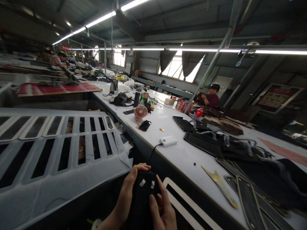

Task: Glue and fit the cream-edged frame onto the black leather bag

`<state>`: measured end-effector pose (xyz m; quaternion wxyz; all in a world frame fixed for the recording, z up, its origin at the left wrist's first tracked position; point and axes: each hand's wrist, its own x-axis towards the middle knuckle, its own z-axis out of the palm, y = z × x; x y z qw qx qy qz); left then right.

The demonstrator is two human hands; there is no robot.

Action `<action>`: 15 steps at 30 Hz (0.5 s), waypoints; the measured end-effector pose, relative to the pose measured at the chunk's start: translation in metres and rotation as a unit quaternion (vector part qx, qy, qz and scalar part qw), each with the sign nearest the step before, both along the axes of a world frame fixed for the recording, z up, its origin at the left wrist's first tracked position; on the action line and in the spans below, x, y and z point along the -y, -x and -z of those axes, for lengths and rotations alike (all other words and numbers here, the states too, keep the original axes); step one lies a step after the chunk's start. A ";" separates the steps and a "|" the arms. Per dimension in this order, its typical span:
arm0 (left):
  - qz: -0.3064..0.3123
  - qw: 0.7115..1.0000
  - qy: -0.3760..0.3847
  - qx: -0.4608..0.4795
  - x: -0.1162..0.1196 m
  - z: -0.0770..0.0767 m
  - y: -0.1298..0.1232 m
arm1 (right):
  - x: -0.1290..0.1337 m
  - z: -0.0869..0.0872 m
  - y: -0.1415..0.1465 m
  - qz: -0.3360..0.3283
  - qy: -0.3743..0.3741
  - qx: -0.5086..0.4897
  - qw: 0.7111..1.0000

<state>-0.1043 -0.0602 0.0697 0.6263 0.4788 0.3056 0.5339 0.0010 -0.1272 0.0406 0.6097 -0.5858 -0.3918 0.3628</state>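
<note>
Near the bottom centre, a black item (144, 199) with two small whitish pieces on its upper part is held between both hands. My left hand (127, 190) wraps round its left side, fingers curled over the top edge. On the right side, my right hand (163, 204) presses against it with bent fingers. What the item is cannot be made out. Just beyond the hands, a white power bank (168, 141) lies on the white table (153, 140), and a black cable runs from it down towards the hands.
A white slotted panel (96, 166) lies on the left. The table holds a pink fan (140, 111), a phone (145, 125), a yellowish tool (220, 185) and black strap pieces (250, 201). A white frame (187, 207) is right of the hands. A person (212, 97) sits across the table.
</note>
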 end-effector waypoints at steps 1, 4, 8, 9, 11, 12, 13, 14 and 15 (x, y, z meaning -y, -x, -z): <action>0.008 1.000 0.003 0.012 0.001 0.000 0.000 | -0.001 -0.003 -0.004 0.010 -0.014 0.065 0.998; 0.032 0.999 -0.007 0.018 0.005 -0.002 -0.001 | -0.009 -0.012 -0.014 0.036 -0.087 0.236 0.967; 0.034 0.999 -0.013 0.006 0.007 -0.006 0.001 | -0.015 -0.021 -0.018 0.041 -0.185 0.346 0.919; 0.039 0.999 -0.015 0.002 0.006 -0.006 0.002 | -0.015 -0.022 -0.018 0.045 -0.204 0.357 0.910; 0.048 0.998 -0.026 -0.010 0.003 -0.007 0.004 | -0.014 -0.025 -0.017 0.049 -0.235 0.365 0.899; 0.052 0.998 -0.030 -0.015 0.002 -0.007 0.005 | -0.013 -0.026 -0.016 0.043 -0.243 0.362 0.899; 0.058 0.998 -0.031 -0.021 0.000 -0.006 0.005 | -0.011 -0.028 -0.016 0.031 -0.245 0.356 0.902; 0.066 0.997 -0.029 -0.024 -0.001 -0.006 0.006 | -0.010 -0.030 -0.016 0.011 -0.241 0.343 0.908; 0.074 0.997 -0.026 -0.026 -0.003 -0.005 0.006 | -0.009 -0.032 -0.017 -0.014 -0.234 0.325 0.916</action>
